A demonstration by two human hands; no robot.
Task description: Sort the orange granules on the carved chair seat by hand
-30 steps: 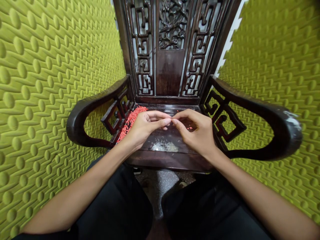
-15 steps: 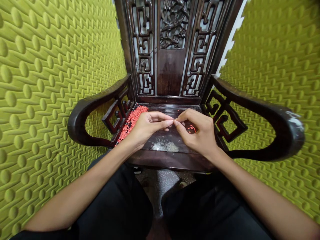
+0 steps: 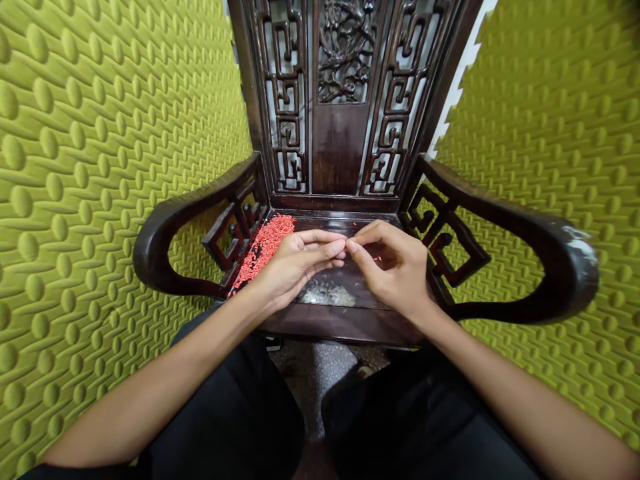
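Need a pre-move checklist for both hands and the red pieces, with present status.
1. Left hand pinched, thumb and finger together: ok.
2. Right hand pinched, its fingertips right by the left's: ok.
3. Piece gripped between the fingertips: cannot tell, too small and covered.
4. Pile of red pieces at the left side of the seat, by the armrest: ok.
5. All red pieces in the pile: not ok, a few loose pieces lie apart, seen past the right hand.
6. Seat surface unmarked: not ok, pale patch near the front edge.
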